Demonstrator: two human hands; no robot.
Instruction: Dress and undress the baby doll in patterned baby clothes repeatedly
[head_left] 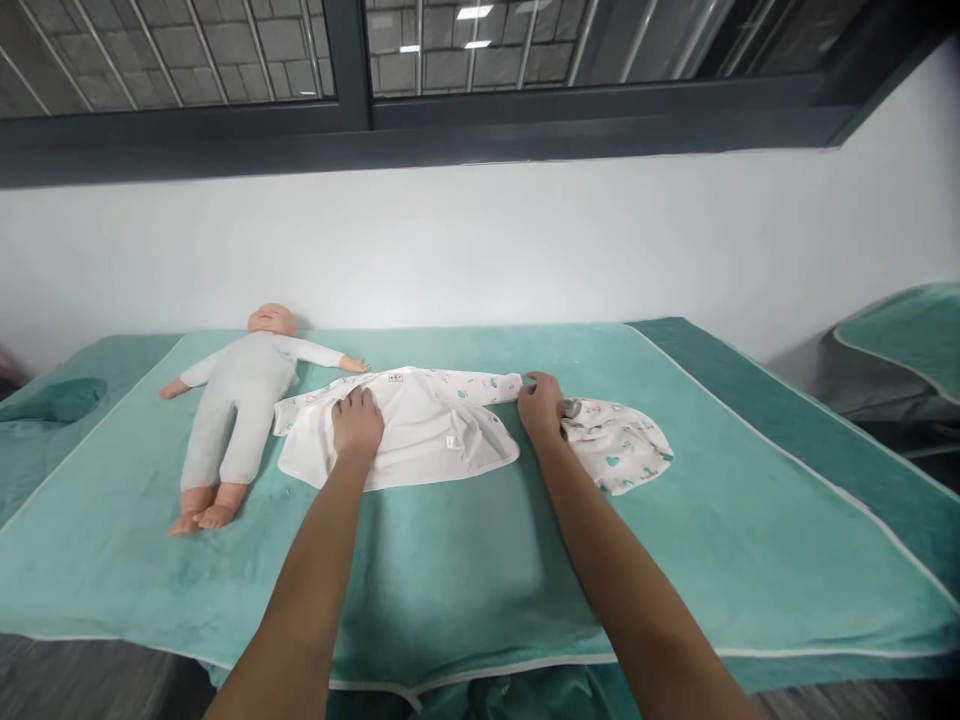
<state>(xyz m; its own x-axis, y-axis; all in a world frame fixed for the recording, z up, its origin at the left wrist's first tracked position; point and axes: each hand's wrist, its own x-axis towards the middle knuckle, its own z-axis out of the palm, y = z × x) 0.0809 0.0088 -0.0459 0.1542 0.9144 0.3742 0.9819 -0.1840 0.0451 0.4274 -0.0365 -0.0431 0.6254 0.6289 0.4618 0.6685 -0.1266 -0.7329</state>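
Green bed (465,560); left hand (358,425) unclenched, flat on white shirt (420,430); right hand (541,405) pinching sleeve (484,386) end; doll (251,375) beside.

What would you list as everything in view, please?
Cloth-bodied baby doll: 1, white, left
Long-sleeved fabric shirt: 1, white, centre
Crumpled patterned cloth: 1, white, right of shirt
Plush pale-edged cover: 1+, teal, beneath
Soft bundle: 1, teal, left edge
Draped fabric: 1, teal, right edge
Plain wall: 1, white, behind
Dark-framed barred window: 1, dark grey, above
Floor: 1, grey, bottom corners
Forearms: 2, bare, bottom
Left grip: 1, bare, on shirt
Right grip: 1, bare, at sleeve end
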